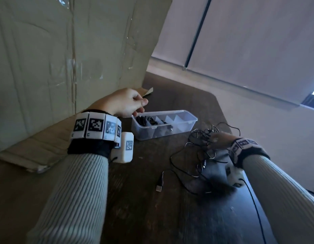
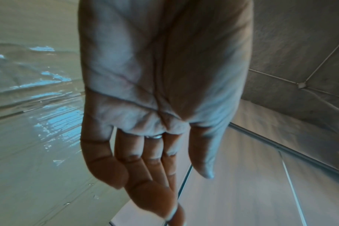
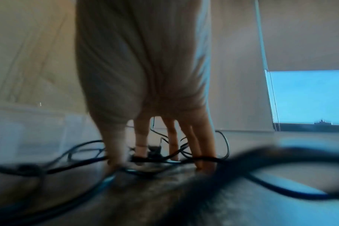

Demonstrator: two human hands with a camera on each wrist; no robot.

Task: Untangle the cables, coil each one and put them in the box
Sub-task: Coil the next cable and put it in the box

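Observation:
A clear plastic box (image 1: 191, 120) with divided compartments stands on the dark table; its left compartments hold coiled black cables (image 1: 145, 120). My left hand (image 1: 137, 106) hovers over the box's left end, its palm (image 2: 164, 168) bare, the fingers straight and holding nothing. A tangle of thin black cables (image 1: 200, 147) lies right of the box, with a USB plug (image 1: 159, 187) trailing toward me. My right hand (image 1: 217, 140) reaches down into the tangle. Its straight, spread fingers (image 3: 141, 145) stand among the cables (image 3: 77, 165) and touch the tabletop.
A large cardboard sheet (image 1: 64, 59) leans along the left and back of the table (image 1: 144, 217). The table's far edge runs just behind the box. A thin wire (image 1: 255, 199) hangs from my right wrist camera. The box (image 3: 29, 130) shows blurred in the right wrist view.

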